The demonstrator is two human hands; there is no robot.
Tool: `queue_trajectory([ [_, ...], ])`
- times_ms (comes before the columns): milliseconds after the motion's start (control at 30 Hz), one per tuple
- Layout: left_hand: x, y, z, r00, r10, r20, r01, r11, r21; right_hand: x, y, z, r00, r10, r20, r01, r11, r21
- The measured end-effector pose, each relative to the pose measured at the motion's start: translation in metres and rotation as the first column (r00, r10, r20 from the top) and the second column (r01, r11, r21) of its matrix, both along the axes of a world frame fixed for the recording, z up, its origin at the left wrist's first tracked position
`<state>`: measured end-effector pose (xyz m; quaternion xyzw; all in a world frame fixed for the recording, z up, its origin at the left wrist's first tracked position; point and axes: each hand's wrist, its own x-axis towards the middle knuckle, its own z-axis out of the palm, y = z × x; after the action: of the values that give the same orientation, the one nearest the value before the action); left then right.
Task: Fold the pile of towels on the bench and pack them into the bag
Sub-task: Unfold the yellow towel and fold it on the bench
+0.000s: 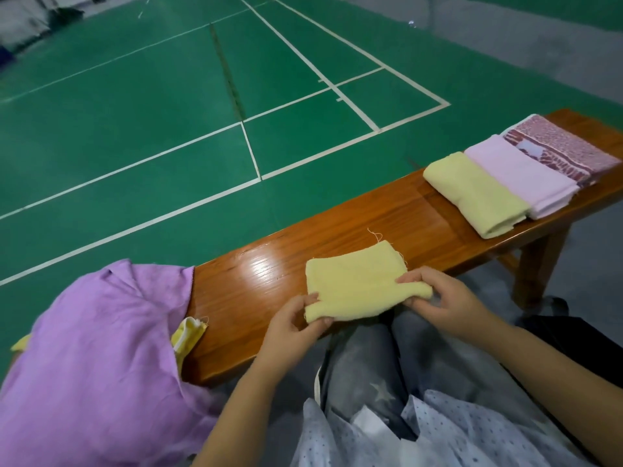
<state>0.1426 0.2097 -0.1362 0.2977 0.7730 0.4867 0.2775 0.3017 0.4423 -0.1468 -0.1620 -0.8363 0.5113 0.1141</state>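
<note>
Towel (pixel 354 281) between both hands (pixel 371 308)

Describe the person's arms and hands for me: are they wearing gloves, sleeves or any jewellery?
Both are bare. The left hand and right hand have no gloves, and no rings, watch or bracelet show. The forearms are uncovered all the way to the frame's lower edge, so no sleeve is visible. Nails look short and unpainted. Below the arms lie a pale blue dotted garment and grey-blue trousers with a star mark.

Both hands forward, pinching cloth

Left hand (pixel 296 320) pinches the yellow towel's (pixel 357 284) near-left corner; right hand (pixel 435 294) pinches its right edge, apparently thumb on top; forearms bare.
</note>
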Motion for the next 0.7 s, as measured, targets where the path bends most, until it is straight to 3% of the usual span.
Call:
queue_trajectory([
  [67,-0.005,0.006,0.01,0.998,0.026,0.062,-0.026,1.0,-0.005,-0.007,0.003,0.008,1.0,-0.023,0.002,0.023,0.999,-0.036],
  [200,-0.021,0.034,0.013,0.989,0.123,-0.086,-0.135,0.978,-0.157,-0.035,0.011,0.011,0.991,-0.118,0.067,0.119,0.993,-0.013],
  [433,-0.049,0.076,-0.007,0.954,0.118,-0.276,-0.226,0.886,-0.404,-0.076,0.023,-0.005,0.918,-0.308,0.25,0.288,0.951,0.112],
  [700,-0.051,0.083,-0.016,0.9,0.246,-0.359,-0.389,0.826,-0.409,-0.085,0.022,-0.011,0.849,-0.442,0.289,0.399,0.896,0.196],
])
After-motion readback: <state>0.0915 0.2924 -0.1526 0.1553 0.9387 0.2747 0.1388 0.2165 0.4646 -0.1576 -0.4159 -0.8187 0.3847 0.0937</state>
